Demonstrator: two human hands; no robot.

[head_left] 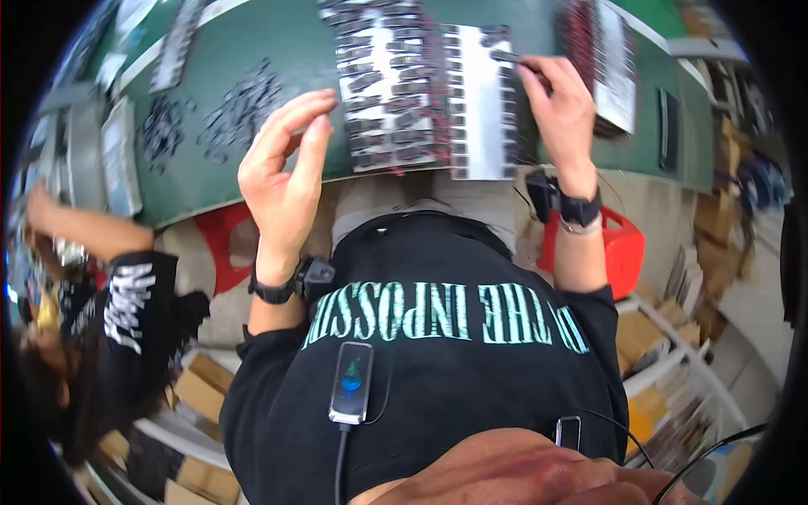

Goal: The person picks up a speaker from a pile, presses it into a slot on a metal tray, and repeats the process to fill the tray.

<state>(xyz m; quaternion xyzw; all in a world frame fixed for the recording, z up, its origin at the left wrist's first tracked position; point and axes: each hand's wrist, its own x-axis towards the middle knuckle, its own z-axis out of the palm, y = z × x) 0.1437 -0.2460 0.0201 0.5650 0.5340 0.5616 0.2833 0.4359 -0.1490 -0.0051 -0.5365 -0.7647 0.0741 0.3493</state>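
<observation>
My left hand (pixel 286 172) is raised over the near edge of the green table, its thumb and fingers apart and nothing visible between them. Just beyond its fingertips lies a white board (pixel 380 50) with columns of small black clip-like parts and thin red wires. My right hand (pixel 566 105) pinches a small black part (pixel 505 56) at the top right of a narrower white strip (pixel 481 118). Black pieces line both long edges of that strip. The exact kind of the pinched part is too small to make out.
Loose black pieces (pixel 244 105) lie heaped on the green table (pixel 198 181) at left. A stack of white strips with red wires (pixel 614 71) stands at right, beside a dark flat bar (pixel 667 130). A red stool (pixel 619 252) is below. Another person's arm (pixel 101 231) shows at left.
</observation>
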